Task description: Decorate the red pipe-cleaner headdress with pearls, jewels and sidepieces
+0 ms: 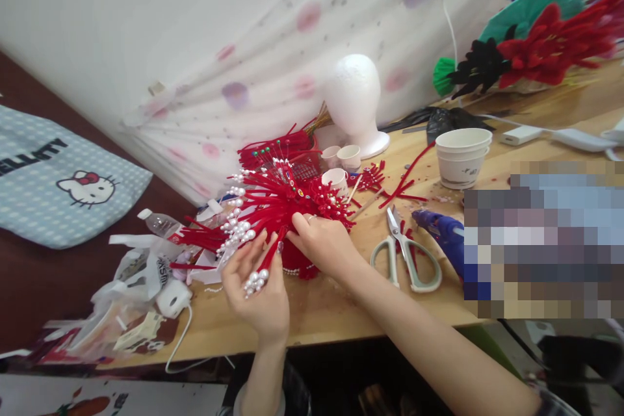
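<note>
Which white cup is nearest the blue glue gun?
The large cup just behind the glue gun, right of the foam head; the smaller cups sit further left, by the red beaded piece.

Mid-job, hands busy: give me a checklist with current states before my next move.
1. Left hand holding the pearl-tipped red bundle: ok.
2. Right hand at the beaded red piece: ok; its exact grip is hidden.
3. Scissors well away from the right forearm: not ok; one handle lies right beside it.
4. Glue gun hot: cannot tell.
5. Foam head upright: ok.
6. Left end of the table free of plastic bags: not ok.
</note>
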### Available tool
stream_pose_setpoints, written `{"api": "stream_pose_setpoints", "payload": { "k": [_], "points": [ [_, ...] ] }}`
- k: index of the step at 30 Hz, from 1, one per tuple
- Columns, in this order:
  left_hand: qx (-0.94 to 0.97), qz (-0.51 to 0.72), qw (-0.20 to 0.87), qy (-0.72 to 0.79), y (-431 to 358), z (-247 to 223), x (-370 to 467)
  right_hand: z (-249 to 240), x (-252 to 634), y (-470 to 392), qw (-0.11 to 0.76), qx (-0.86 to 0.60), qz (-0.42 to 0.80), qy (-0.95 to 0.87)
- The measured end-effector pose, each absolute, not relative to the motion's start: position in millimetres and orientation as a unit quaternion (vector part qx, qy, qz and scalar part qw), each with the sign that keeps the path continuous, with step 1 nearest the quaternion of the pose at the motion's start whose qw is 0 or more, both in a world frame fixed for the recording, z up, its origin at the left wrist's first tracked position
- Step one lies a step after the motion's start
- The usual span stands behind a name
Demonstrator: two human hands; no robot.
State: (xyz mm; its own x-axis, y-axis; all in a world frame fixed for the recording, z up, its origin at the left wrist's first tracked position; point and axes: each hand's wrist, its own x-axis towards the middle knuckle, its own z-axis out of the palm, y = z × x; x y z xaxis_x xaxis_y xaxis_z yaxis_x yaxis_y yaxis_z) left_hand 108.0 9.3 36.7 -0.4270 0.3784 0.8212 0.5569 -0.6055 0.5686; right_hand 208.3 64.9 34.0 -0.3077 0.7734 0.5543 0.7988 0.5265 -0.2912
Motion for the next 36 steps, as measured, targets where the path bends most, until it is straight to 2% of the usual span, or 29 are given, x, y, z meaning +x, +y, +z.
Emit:
{"api": "stream_pose_setpoints", "payload": {
  "k": [14,18,24,30,36],
  "points": [
    [-0.601,-0.711,-0.063,-0.360,4,26,102,39,211,62,0.311,-0.494,-0.018,-0.812],
    [-0.599,-0.703,-0.042,-0.381,2,27,102,39,210,62,0.310,-0.499,-0.018,-0.809],
    [-0.585,-0.678,0.095,-0.434,4,14,87,38,209,62,0.311,-0.503,-0.025,-0.806],
    [-0.627,-0.658,0.056,-0.413,5,0,68,38,209,63,0.314,-0.505,-0.031,-0.804],
    [-0.606,-0.705,0.009,-0.369,8,-7,65,34,208,65,0.328,-0.499,-0.041,-0.801]
  ]
}}
